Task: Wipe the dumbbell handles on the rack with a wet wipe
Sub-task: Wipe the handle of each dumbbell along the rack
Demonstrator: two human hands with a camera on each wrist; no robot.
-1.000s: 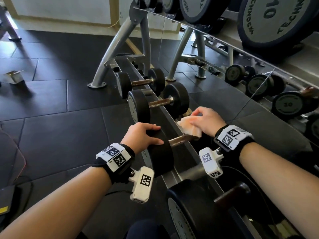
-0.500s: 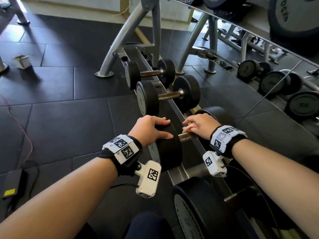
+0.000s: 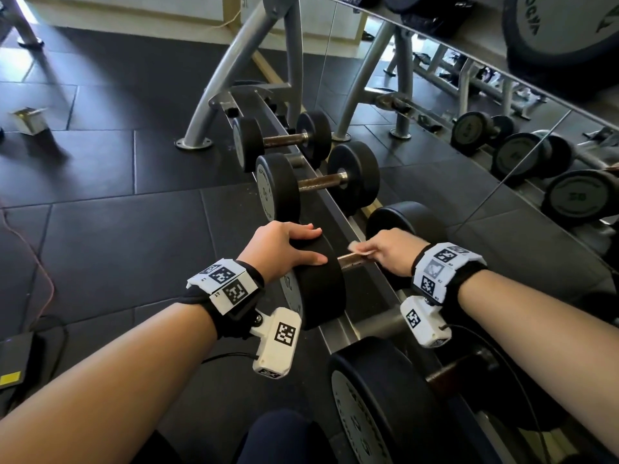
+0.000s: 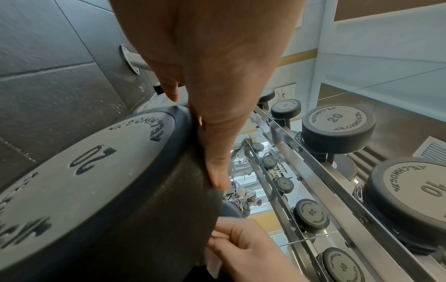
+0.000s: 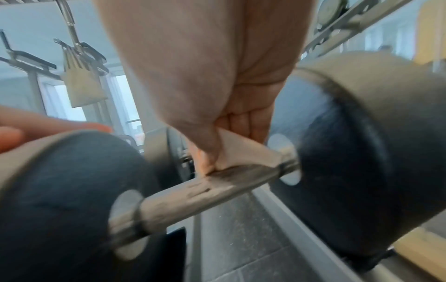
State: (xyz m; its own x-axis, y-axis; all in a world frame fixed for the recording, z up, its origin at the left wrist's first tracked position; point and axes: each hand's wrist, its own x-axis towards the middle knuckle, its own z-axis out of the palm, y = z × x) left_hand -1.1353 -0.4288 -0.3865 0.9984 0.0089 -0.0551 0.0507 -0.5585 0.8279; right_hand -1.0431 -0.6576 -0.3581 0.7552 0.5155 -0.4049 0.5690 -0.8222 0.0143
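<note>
A black dumbbell marked 20 (image 3: 318, 289) lies across the low rack. My left hand (image 3: 284, 249) rests over the top of its near weight head (image 4: 84, 181), fingers laid across the rubber and thumb on the rim. My right hand (image 3: 392, 251) is wrapped over the rusty metal handle (image 5: 205, 192) and presses a pale wet wipe (image 5: 246, 152) against it. A corner of the wipe (image 3: 360, 249) sticks out by the thumb. The far weight head (image 3: 405, 219) sits just beyond my right knuckles. The right wrist view is motion-blurred.
Two smaller dumbbells (image 3: 318, 182) (image 3: 281, 139) sit farther along the rack rail (image 3: 338, 333), and a bigger one (image 3: 378, 396) is nearer me. A mirror (image 3: 502, 162) runs along the right. An upper shelf with dumbbells (image 4: 337, 129) hangs overhead. A cable (image 3: 30, 256) lies on the floor at left.
My right hand came off the far weight head, dropped onto the handle and closed round it with the wipe. The left hand stayed on the near head.
</note>
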